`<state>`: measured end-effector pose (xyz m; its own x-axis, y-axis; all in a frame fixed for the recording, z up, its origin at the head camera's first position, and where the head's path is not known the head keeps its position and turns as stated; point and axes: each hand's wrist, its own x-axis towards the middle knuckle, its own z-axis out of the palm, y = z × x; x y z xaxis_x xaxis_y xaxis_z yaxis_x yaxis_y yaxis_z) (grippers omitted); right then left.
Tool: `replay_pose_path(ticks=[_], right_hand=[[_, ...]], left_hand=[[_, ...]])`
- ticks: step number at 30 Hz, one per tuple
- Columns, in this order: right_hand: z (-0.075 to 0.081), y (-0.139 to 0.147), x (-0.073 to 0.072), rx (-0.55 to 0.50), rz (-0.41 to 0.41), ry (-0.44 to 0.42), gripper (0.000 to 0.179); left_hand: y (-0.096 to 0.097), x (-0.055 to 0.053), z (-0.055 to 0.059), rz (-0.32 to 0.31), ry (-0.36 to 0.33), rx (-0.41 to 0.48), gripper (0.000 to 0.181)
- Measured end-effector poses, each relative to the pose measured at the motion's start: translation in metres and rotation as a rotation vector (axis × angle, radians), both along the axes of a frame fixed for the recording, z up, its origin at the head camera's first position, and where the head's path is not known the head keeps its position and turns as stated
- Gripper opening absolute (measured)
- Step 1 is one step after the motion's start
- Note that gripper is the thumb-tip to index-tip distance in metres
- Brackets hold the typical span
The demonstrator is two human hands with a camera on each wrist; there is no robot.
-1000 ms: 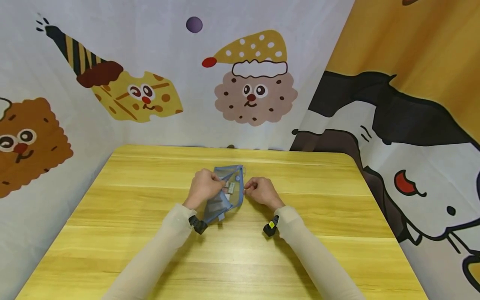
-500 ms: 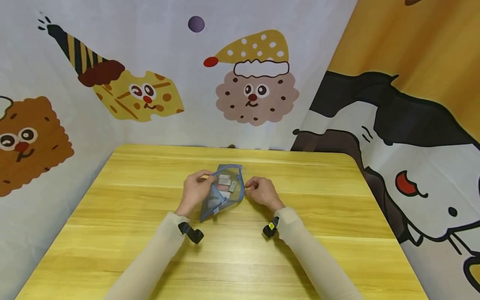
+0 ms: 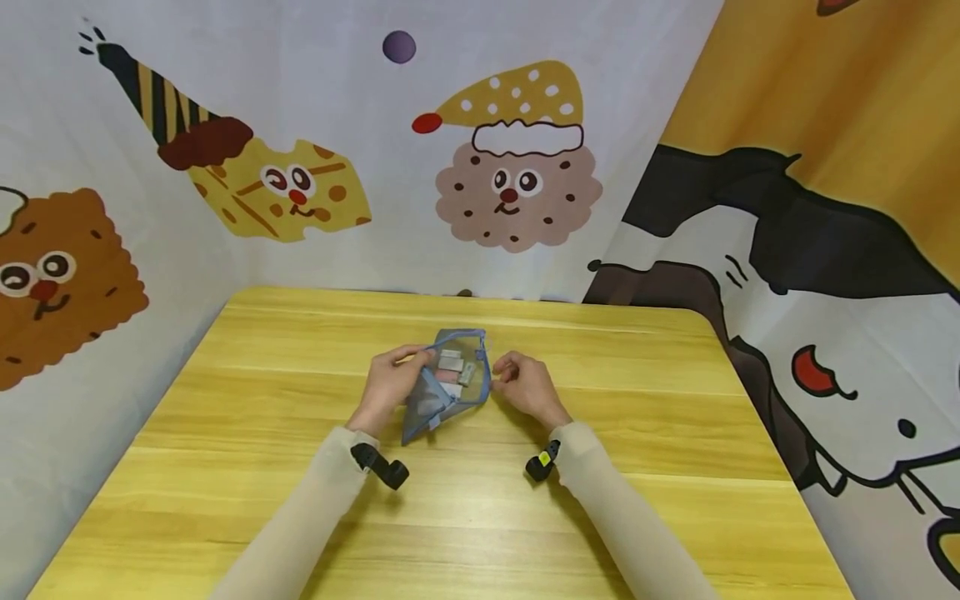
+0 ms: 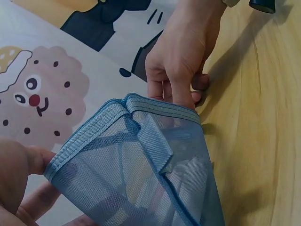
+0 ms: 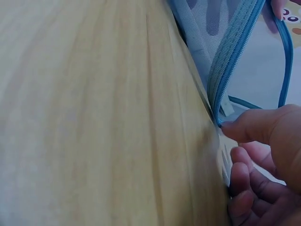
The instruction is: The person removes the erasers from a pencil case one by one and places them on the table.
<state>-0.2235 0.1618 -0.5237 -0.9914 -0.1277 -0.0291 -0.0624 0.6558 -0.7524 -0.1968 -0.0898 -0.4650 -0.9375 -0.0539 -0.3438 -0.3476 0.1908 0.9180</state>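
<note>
A blue mesh zipper pouch stands on the table with its zipped mouth spread apart. Several small blocks, whitish, pink and pale green, show inside it. My left hand pinches the left edge of the mouth between thumb and fingers; in the left wrist view that zipper tape is stretched up to it. On the opposite side, my right hand pinches the other edge. The right wrist view has its thumb pressed at the zipper edge, the remaining fingers curled below. What the blocks are exactly is too small to tell.
The wood-grain table runs up to a cloth backdrop printed with cartoon food and a cow-like figure. A black wrist camera sits on the left sleeve, another camera on the right.
My left hand has let the near side fold outward and drawn it left, so the pouch mouth is wider and more blocks show. The right hand has stayed almost in place.
</note>
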Motion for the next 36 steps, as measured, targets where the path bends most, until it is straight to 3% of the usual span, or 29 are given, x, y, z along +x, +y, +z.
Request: replay_pose_path(ticks=[7,13,22,29,36], right_hand=[[0.004,-0.001,0.002,-0.149,-0.023,0.053,0.029],[0.014,-0.008,0.004,-0.236,0.054,0.034,0.037],[0.013,-0.012,-0.006,-0.078,0.17,0.016,0.045],[0.011,-0.015,-0.011,-0.03,0.194,-0.013,0.048],[0.005,-0.021,-0.014,0.031,0.196,0.017,0.046]], left_hand=[[0.0,-0.003,0.002,-0.023,-0.004,-0.013,0.038],[0.0,-0.004,0.002,-0.026,-0.024,0.003,0.04],[0.001,-0.004,-0.001,-0.033,-0.029,0.047,0.04],[-0.002,-0.002,-0.005,-0.056,-0.006,0.053,0.04],[-0.005,-0.003,-0.007,-0.066,0.0,0.051,0.04]])
